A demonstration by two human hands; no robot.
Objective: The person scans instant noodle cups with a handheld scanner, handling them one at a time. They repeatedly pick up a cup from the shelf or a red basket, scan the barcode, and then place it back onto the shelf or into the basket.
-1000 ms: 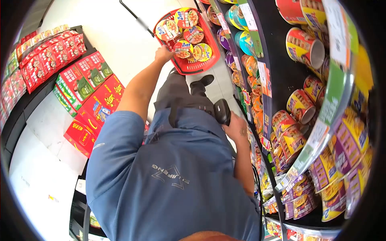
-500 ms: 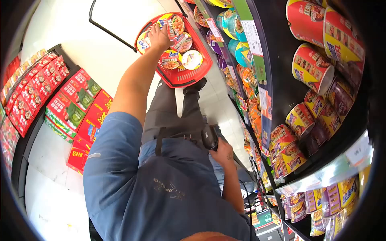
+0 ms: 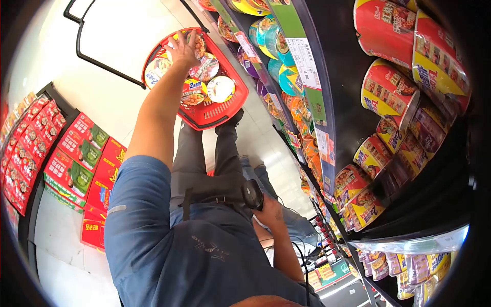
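My left hand (image 3: 182, 52) reaches into a red shopping basket (image 3: 236, 108), its fingers spread over the instant noodle bowls at the far end. Around it lie several bowls: one with a pale lid (image 3: 156, 71) to the left, a reddish one (image 3: 206, 67) beside the wrist, a yellow and red one (image 3: 193, 93) and a white-lidded one (image 3: 221, 89) nearer my feet. Part of the bowl under my fingers is hidden. By my hip, my right hand (image 3: 270, 212) is closed around a rounded black handheld device (image 3: 252, 194); its underside is out of sight.
Shelves of noodle tubs (image 3: 388, 94) rise on the right, with price labels (image 3: 303, 61) along their edges. Red cartons (image 3: 84, 153) and a rack of red packets (image 3: 33, 138) stand on the left. The basket's black handle (image 3: 110, 70) sticks out leftwards. Another person's legs (image 3: 296, 225) show behind my right hand.
The view has shifted, so the basket and my legs appear further left and lower. My left hand has moved slightly towards the basket's far end. My right hand still grips the black device.
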